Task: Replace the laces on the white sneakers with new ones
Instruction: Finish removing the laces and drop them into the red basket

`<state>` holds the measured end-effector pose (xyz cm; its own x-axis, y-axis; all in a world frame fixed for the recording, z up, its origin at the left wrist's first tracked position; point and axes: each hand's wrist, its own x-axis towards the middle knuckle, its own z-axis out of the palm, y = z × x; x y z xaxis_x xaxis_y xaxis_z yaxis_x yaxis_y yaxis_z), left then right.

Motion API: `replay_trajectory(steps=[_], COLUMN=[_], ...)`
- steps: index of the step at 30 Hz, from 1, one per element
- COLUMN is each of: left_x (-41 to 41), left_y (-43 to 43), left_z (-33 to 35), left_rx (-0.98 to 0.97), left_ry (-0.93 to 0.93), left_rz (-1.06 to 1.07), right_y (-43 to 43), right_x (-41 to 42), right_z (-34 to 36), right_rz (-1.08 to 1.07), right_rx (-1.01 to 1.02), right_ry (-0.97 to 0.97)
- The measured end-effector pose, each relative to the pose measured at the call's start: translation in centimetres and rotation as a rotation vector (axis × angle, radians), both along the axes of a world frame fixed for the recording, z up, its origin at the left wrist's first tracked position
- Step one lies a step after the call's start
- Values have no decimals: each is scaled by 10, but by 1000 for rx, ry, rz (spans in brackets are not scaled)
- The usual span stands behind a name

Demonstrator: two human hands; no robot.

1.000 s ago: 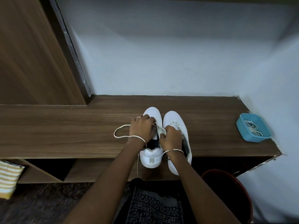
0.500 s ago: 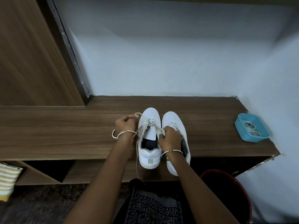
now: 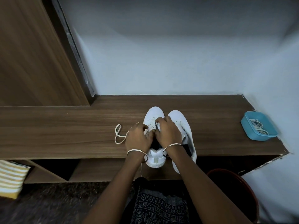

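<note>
Two white sneakers stand side by side on the wooden shelf [image 3: 64,126], toes pointing away from me. My left hand [image 3: 137,138] and my right hand [image 3: 168,131] both sit over the lacing area of the left sneaker [image 3: 153,115], fingers curled down onto its lace and eyelets. A loose loop of white lace [image 3: 119,135] trails from under my left hand onto the shelf at the left. The right sneaker [image 3: 182,123] lies untouched beside my right wrist. What my fingertips pinch is hidden beneath the hands.
A blue tray [image 3: 258,126] holding coiled white laces sits at the shelf's right end. A dark red bucket [image 3: 234,180] stands below at the right. A striped yellow cloth [image 3: 11,178] lies in the lower compartment at the left. A wooden panel rises at the left.
My left hand, which had pulled lace out to the left, has come back over the left sneaker. My right hand has shifted from the sneaker's side up onto its lacing area.
</note>
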<state>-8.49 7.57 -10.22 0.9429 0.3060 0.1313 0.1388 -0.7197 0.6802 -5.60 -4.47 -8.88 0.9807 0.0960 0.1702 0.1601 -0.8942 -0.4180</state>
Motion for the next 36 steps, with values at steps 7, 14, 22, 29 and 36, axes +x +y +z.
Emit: replay_trajectory(steps=[7,14,22,29,36], left_x=[-6,-5,-9,-9,-11], left_y=[-11,-11,-15,-14,-16], left_z=[-1,-1,-1,-3,-1], left_rx=[212,188,203,201,240], left_ry=[-1,16,16,27,41], left_rz=[-64,38,76,70,69], right_y=[8,11,-15,10,-1], right_x=[20,25,39,24,30], right_z=[3,3,9,-1,12], right_rz=[80,-3,-402,55,-115], right_rx=[-202,-145,505,-40,-60], right_ry=[-11,-57,278,-36,-10])
